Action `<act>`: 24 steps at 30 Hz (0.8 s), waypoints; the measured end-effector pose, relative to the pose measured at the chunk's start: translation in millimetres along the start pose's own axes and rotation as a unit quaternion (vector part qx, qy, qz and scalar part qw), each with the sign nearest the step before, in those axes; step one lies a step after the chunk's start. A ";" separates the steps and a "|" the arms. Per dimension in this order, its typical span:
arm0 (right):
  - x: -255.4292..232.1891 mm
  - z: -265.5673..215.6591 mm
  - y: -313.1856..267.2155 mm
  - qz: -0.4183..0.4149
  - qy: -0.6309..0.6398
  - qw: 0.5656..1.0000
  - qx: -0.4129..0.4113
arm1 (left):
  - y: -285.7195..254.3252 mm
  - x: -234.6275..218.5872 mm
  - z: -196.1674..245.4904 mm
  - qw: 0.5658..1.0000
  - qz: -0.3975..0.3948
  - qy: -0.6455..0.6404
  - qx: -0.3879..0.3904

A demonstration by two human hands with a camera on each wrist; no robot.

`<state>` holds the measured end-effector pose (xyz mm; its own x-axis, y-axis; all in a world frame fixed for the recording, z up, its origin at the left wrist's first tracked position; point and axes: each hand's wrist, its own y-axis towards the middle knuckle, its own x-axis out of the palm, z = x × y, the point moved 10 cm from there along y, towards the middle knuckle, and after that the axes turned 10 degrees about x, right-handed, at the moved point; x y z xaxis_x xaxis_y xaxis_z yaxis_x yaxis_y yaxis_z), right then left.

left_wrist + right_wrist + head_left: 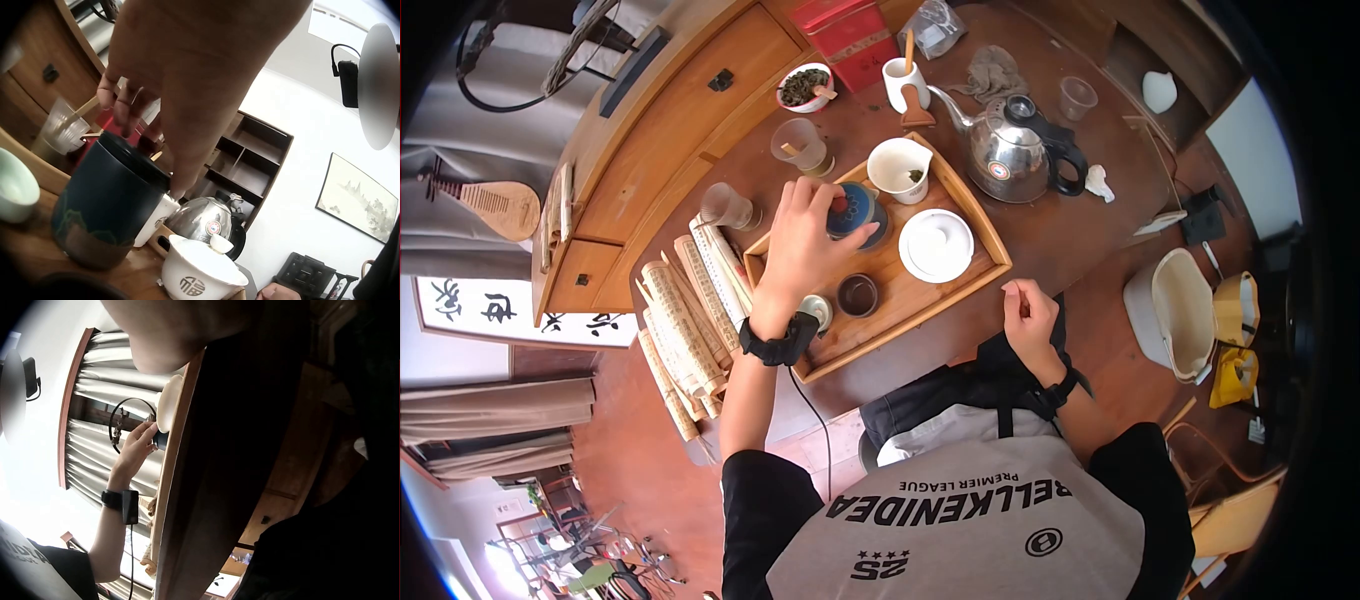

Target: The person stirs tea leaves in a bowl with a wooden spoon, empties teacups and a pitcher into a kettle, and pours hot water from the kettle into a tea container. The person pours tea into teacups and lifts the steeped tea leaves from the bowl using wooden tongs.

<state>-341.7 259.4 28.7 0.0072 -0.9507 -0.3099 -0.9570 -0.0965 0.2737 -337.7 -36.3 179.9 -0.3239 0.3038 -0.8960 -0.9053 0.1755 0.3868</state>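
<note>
My left hand (805, 235) reaches over a dark blue canister (103, 200) on the wooden tray (910, 325). Thumb and fingers span its black-rimmed lid (134, 159), fingertips right at the edge; a blue pattern shows on the lid's top in the head view. Beside the canister stand a white pitcher (890, 165) with some leaf inside and a white lidded gaiwan (937, 247). Nearer me are a dark brown cup (858, 294) and a pale green cup (15, 187). Fingers loosely curled and holding nothing, my right hand (1030, 315) hovers near the table's front edge.
A steel kettle (1005, 160) stands right of the tray. Behind are a bowl of tea leaves (800, 92), a red box (847, 40) and a white tool holder (897, 85). Bamboo scrolls (680, 325) and two clear cups lie left. A bin (1145, 310) stands on the floor.
</note>
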 end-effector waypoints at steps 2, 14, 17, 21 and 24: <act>-0.4 2.5 -0.9 0.005 0.003 1.000 0.010 | 1.0 -2.3 8.2 0.999 0.013 0.026 0.029; -0.5 0.5 -1.5 0.003 0.007 1.000 0.011 | -4.4 8.6 -1.2 1.000 -0.006 0.007 0.004; -0.1 2.3 -1.7 -0.002 0.005 1.000 0.013 | -5.4 12.5 -3.4 1.000 -0.020 0.002 -0.010; 0.0 4.2 -1.8 -0.002 0.009 1.000 0.018 | -6.3 18.0 -6.6 0.999 -0.033 -0.002 -0.027; -1.0 0.0 -1.6 0.003 0.006 1.000 0.009 | -6.3 24.7 -9.4 0.998 -0.048 -0.014 -0.042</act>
<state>-340.1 260.5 28.6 0.0053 -0.9546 -0.2980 -0.9618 -0.0864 0.2597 -342.5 -38.6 153.3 -0.2272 0.3164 -0.9210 -0.9522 0.1260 0.2782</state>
